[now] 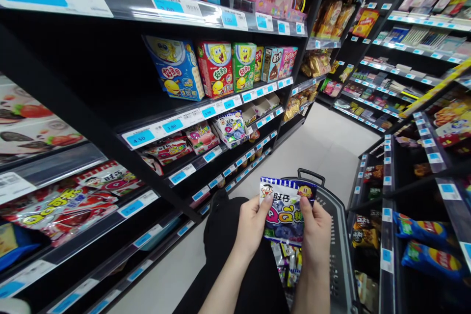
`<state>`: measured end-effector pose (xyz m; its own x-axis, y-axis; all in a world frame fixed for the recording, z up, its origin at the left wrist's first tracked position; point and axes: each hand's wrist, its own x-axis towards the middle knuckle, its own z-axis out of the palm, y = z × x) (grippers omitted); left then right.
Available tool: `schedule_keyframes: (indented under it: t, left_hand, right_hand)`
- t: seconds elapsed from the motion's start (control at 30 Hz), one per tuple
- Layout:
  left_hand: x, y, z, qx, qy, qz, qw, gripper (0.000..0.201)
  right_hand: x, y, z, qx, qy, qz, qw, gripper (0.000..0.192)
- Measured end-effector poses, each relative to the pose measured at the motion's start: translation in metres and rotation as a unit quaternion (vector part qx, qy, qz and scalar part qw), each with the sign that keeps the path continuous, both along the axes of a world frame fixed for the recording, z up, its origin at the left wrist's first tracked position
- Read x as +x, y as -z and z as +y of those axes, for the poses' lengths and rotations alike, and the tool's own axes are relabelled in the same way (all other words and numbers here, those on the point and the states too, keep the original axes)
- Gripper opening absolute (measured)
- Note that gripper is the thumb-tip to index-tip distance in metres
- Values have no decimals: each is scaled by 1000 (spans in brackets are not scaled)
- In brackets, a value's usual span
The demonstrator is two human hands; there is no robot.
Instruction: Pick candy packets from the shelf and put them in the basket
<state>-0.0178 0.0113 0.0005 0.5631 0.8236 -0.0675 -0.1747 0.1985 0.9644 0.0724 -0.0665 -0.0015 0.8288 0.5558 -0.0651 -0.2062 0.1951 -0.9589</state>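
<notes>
Above basket (336,235), both hands (253,223) grip candy bag (285,213); aisle open.

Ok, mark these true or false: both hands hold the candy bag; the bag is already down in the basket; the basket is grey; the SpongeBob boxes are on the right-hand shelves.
1. Both hands hold the candy bag. True: left hand and right hand grip its sides.
2. The bag lies in the basket. False: it is held above it.
3. The basket is grey. True.
4. The SpongeBob boxes stand on the right-hand shelves. False: they are on the left shelves.
</notes>
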Motion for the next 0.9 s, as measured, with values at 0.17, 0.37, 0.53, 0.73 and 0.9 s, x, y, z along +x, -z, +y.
schedule_keyframes:
  t: [0.17,0.37,0.53,0.73,0.9]
  left_hand:
    - [1,6,1,-5,-9,52,999,54]
    - [1,7,1,19,-18,96,995,52]
    - [1,6,4,-8,-27,32,999,38]
    - [-3,-1,4,-53,-49,-97,993,27]
    - [-9,-9,-7,-20,-104,-49,993,37]
  right_hand:
    - [3,5,3,-31,50,-23,998,37]
    - [8,12,6,-31,51,-14,998,34]
    - [7,9,6,-30,46,-30,998,33]
    - [-1,-9,-4,-14,-18,-99,995,24]
    - [-8,-11,-7,-6,8,-93,996,23]
